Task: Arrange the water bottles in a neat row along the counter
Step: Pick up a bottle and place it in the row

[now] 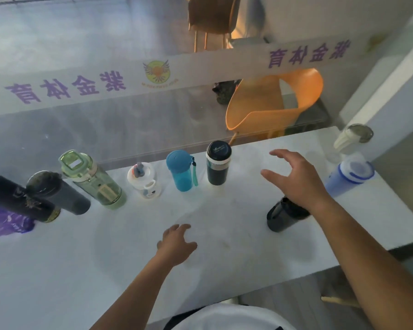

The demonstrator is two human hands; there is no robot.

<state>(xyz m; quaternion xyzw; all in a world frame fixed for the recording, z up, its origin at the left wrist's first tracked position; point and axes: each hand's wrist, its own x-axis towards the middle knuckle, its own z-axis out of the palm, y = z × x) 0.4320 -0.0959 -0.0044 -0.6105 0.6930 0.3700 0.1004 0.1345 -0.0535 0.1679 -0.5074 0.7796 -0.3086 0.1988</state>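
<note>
Head view. A white counter [224, 246] is seen from above, backed by a glass partition [105, 129] carrying a frosted band with purple lettering.

Six bottles are lined along the counter's far edge. From the left: a tall black flask with gold print [17, 198], a dark grey flask with a round dark lid [57, 192], a clear green plastic bottle with a flip lid [91, 179], a small clear bottle with a white cap and grey spout [144, 181], a blue plastic bottle with a teal strap [181, 171], and a black tumbler with a white band under a black lid [218, 163]. All are standing; the leftmost ones appear tilted outward, likely lens distortion.

Apart from the row, at the right end of the counter, a pale blue shaker bottle with a darker blue lid [349, 177] is set, and a cream-white bottle with a metal lid [353, 138] is set farther back near the corner. A black shaker cup [284, 217] stands nearer the front edge, partly hidden under the right wrist.

The right hand [298, 179] is held above the counter, fingers spread and curved, holding nothing. The left hand [177, 244] is held low over the counter, palm down, fingers loosely parted, empty; contact with the surface cannot be told.

A purple plastic bag [5, 225] lies at the left edge. An orange plastic chair [272, 103] is seen through the glass.
</note>
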